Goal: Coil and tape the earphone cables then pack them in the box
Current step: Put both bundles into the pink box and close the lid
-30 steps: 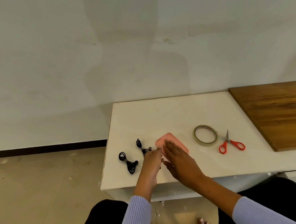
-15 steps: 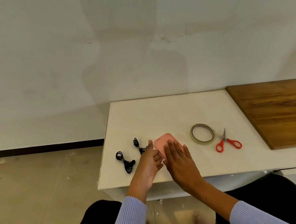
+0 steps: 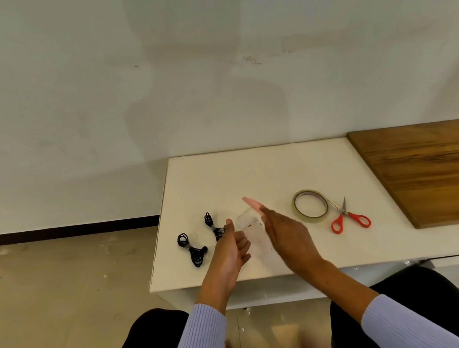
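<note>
Now | right hand (image 3: 284,233) pinching pink lid (image 3: 251,203), tilted up | left hand (image 3: 234,246) gripping clear box (image 3: 251,227)

The pink lid (image 3: 251,204), flat on the clear box (image 3: 252,229) half a second ago, now stands tilted up on edge, lifted by the right hand (image 3: 284,233); the left hand (image 3: 234,247) has shifted to steady the box's near-left side.

no readable text, labels, brands, numbers or signs on any object, tape roll (image 3: 309,207) and scissors (image 3: 349,217) unmarked
</note>
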